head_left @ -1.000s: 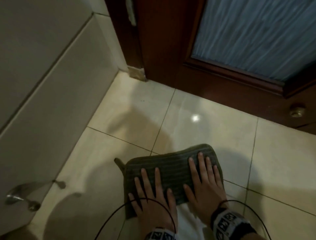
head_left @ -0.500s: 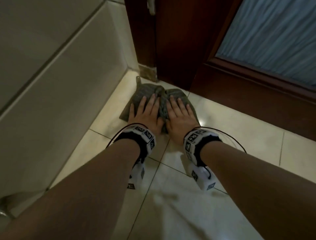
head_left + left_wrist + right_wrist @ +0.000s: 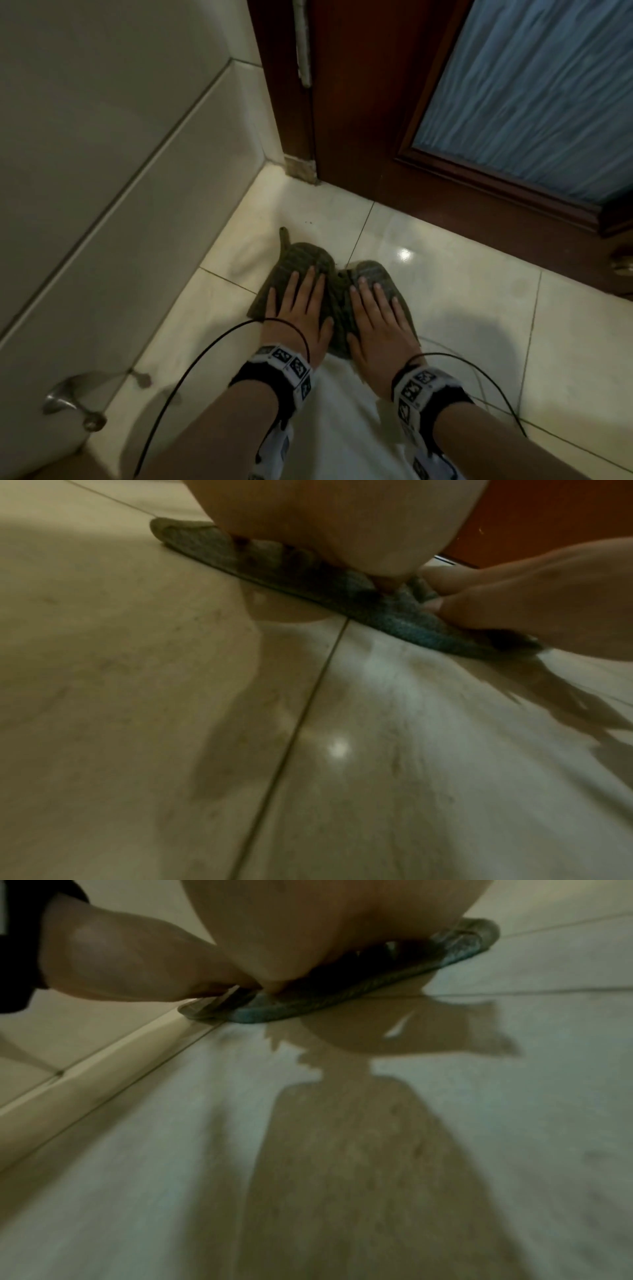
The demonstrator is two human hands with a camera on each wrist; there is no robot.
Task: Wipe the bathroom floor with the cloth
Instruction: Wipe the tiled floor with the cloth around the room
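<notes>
Both hands lie flat, side by side, on the dark green cloth [image 3: 310, 262]; the left hand [image 3: 298, 313] and right hand [image 3: 378, 318] press with fingers straight and slightly spread; the cloth bunches between them on the tiled floor [image 3: 462, 298], beyond the fingertips a wooden door [image 3: 359, 120].

Glossy cream tile floor [image 3: 445, 308] under me, just my bunched-up green cloth [image 3: 301, 260] lying on it.
</notes>
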